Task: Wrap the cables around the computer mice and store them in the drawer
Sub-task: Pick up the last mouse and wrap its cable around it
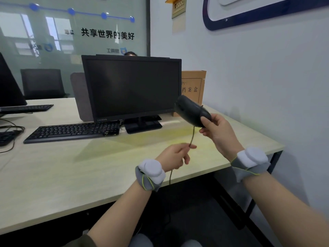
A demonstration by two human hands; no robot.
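A black computer mouse (190,110) is held up in the air above the desk's right side, with my right hand (219,132) gripping its rear end. Its thin black cable (192,135) drops from the mouse down to my left hand (175,155), which pinches it between the fingers. Below that hand the cable hangs over the desk's front edge into the dark space underneath. No drawer is visible in this view.
A black monitor (132,88) and a black keyboard (71,131) stand on the light wooden desk (53,175). A brown cardboard file box (193,88) leans at the back right by the wall. A second keyboard (26,108) and loose cables (10,129) lie far left.
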